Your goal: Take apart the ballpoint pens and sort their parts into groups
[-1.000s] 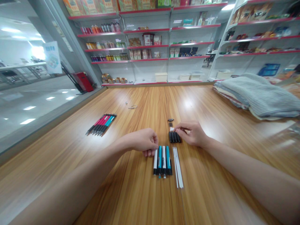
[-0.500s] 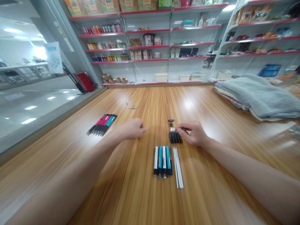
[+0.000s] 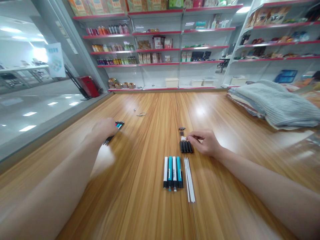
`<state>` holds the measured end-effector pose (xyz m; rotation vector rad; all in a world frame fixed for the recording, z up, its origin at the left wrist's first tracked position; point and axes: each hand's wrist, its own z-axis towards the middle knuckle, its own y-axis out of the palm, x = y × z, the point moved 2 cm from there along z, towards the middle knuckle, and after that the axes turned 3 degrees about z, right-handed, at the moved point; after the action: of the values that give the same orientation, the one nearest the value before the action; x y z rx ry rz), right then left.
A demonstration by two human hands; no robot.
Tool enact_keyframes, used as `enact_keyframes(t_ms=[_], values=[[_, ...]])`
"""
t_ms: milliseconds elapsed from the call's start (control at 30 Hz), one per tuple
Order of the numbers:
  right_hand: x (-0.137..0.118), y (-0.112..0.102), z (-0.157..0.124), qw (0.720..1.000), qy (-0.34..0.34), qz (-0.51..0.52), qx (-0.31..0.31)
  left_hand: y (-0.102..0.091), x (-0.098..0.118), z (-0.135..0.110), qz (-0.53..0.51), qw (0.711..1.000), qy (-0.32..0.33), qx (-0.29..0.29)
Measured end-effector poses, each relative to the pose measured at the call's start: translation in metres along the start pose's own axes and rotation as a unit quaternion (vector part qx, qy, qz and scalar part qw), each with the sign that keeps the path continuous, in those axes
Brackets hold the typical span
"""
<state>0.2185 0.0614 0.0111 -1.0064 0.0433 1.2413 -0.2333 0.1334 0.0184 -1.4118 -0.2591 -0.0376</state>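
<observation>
on the wooden table (image 3: pixel 150 206), the left hand (image 3: pixel 103 128) lies over a bunch of pink and teal pens (image 3: pixel 119 125), far left of the row of white and teal pen barrels (image 3: pixel 173 173); i cannot tell if it grips them. the right hand (image 3: pixel 205 142) pinches narrow at a small white piece (image 3: pixel 183 138), beyond the row, beside black pen parts (image 3: pixel 185 147). thin white tubes (image 3: pixel 189 180) lie right of the row. these parts seem already sorted; only the bunch seems left whole.

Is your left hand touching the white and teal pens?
Apart. The head view shows the left hand well away from the white-and-teal plastic pens, across the wooden tabletop.
</observation>
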Motion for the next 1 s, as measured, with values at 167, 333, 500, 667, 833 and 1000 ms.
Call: enact_keyframes(t_ms=[167,333,500,667,833,1000], values=[[-0.001,0.0,0.0,1.0,-0.001,-0.002,-0.001,0.011,0.023,-0.004,0.083,0.996,-0.025,-0.002],[-0.002,0.0,0.001,1.0,-0.01,-0.012,0.003,0.017,0.069,-0.028,0.088,0.994,0.067,0.021],[-0.002,0.0,0.001,1.0,-0.017,-0.016,0.007,0.024,0.126,-0.061,0.077,0.977,0.172,0.098],[-0.008,0.0,0.004,0.997,-0.045,-0.04,0.042,0.012,0.184,-0.103,0.031,0.909,0.371,0.188],[-0.025,0.006,0.006,0.988,-0.119,-0.094,-0.003,0.006,0.211,-0.137,0.024,0.823,0.528,0.206],[-0.026,0.012,0.005,0.983,-0.131,-0.132,0.005,0.008,0.209,-0.138,0.007,0.83,0.502,0.243]])
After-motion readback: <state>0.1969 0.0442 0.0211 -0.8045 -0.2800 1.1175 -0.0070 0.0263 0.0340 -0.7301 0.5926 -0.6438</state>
